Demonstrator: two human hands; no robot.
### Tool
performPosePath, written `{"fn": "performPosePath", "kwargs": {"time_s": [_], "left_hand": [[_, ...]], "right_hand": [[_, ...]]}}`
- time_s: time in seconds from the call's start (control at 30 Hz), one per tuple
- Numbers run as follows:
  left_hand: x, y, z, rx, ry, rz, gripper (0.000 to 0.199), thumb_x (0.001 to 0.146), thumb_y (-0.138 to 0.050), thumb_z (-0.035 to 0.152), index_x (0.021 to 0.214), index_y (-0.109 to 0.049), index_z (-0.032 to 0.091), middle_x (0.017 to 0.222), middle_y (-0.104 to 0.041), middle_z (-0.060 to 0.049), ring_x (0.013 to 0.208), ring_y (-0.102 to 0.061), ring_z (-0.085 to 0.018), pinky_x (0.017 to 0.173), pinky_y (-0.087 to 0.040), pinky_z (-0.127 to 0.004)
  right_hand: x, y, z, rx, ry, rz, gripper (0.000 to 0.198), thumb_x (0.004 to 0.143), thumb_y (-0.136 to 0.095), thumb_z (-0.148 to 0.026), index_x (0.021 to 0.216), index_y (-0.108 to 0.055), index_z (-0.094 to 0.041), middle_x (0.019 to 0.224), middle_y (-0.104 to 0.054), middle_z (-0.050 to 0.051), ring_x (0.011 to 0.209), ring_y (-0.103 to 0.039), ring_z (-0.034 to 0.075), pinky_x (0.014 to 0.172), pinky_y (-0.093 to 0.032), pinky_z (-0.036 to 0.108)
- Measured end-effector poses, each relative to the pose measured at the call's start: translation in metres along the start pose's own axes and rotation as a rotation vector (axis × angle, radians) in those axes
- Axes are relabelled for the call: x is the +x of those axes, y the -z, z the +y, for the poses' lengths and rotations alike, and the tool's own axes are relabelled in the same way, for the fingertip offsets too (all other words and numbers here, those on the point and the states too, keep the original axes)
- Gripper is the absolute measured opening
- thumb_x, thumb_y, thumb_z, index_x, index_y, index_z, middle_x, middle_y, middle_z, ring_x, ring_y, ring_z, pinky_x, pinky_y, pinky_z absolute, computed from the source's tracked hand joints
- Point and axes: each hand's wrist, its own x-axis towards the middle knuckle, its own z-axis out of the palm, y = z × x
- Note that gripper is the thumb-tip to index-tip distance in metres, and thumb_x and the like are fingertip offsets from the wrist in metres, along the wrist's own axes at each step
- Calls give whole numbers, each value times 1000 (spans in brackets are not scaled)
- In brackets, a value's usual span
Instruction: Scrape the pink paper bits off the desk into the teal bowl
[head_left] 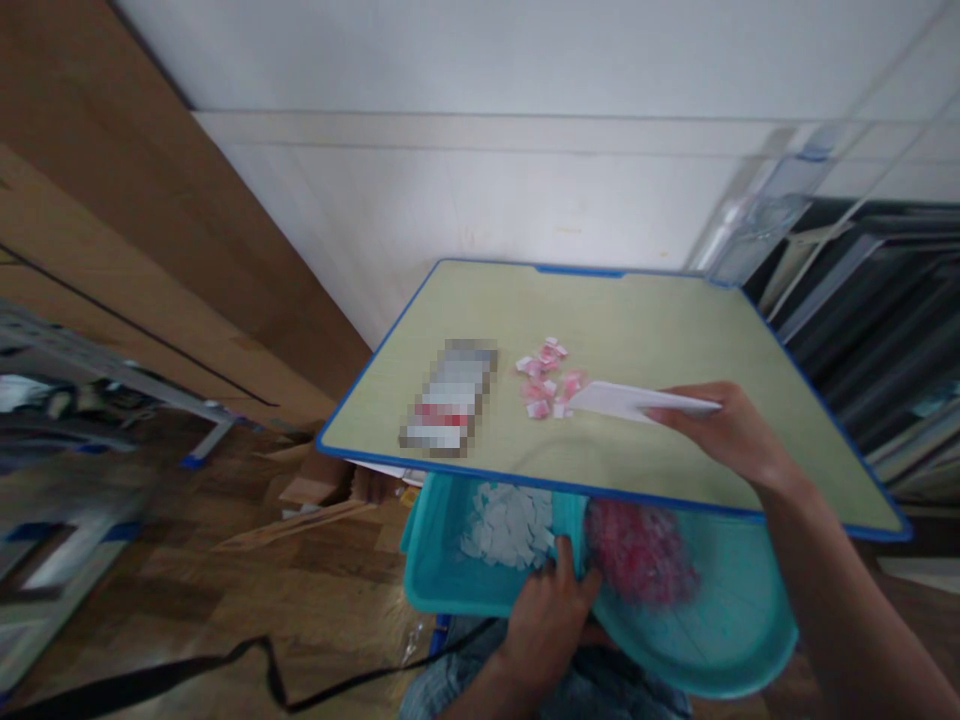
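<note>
My right hand [724,430] is closed on a folded white paper strip [619,400], held low over the table. The strip's left end reaches a loose cluster of small pink and white packets [541,385] on the tabletop. In front of the table, my left hand [547,610] is by the adjoining rims of two containers, its index finger and thumb apart. Its index fingertip is at the edge of a heap of small white paper pieces [510,525] in the teal rectangular tray [465,598]. Whether the fingertip touches a piece is unclear.
A small table [637,320] with a blue edge stands against the white wall. A blurred-out phone-shaped object [450,400] lies on its left side. The round teal basin [739,640] holds red-pink packets [637,555]. A black strap [262,655] crosses the lower left, and cardboard [172,250] stands left.
</note>
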Motion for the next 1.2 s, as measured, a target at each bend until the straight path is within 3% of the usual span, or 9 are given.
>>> {"fn": "performPosePath", "kwargs": {"time_s": [0.2,0.37,0.5,0.93,1.1,1.2], "left_hand": [[0,1,0,-19,9,-27,63,65,-62,53,121,-45,29,133,-35,-21,86,-61,-28,68,-51,-40],[1,2,1,-15,12,-32,65,64,-61,55,122,-44,29,133,-35,-22,85,-61,-29,67,-51,-40],[0,4,1,-9,15,-19,64,65,-60,55,122,-43,31,132,-36,-21,84,-62,-28,67,-51,-40],[-2,7,1,34,-10,-20,61,68,-57,54,122,-42,29,131,-36,-22,85,-61,-26,66,-51,-37],[-1,6,1,19,-4,-31,63,67,-56,56,122,-42,29,130,-36,-21,85,-61,-27,66,-51,-38],[-1,5,1,11,-1,-36,64,68,-58,55,124,-40,30,131,-35,-21,88,-60,-27,68,-50,-38]], "right_hand": [[1,-8,6,13,-14,-46,34,75,-56,-41,85,-72,-13,68,-69,4,53,-55,15,44,-36,23],[0,-4,2,5,18,-164,31,74,-57,-40,73,-71,-12,56,-61,0,47,-47,10,42,-33,21],[-2,0,0,12,16,-103,34,74,-56,-42,72,-70,-11,55,-58,1,47,-43,9,41,-31,20],[-8,-2,0,9,12,-191,30,74,-56,-40,70,-69,-13,56,-58,1,48,-45,10,43,-33,22],[-9,4,0,-53,-61,-91,34,73,-55,-42,61,-65,-12,47,-49,-1,44,-40,9,41,-28,22],[-13,8,-3,-46,-70,-108,35,72,-56,-44,61,-65,-12,48,-50,-1,45,-40,9,41,-28,22]]}}
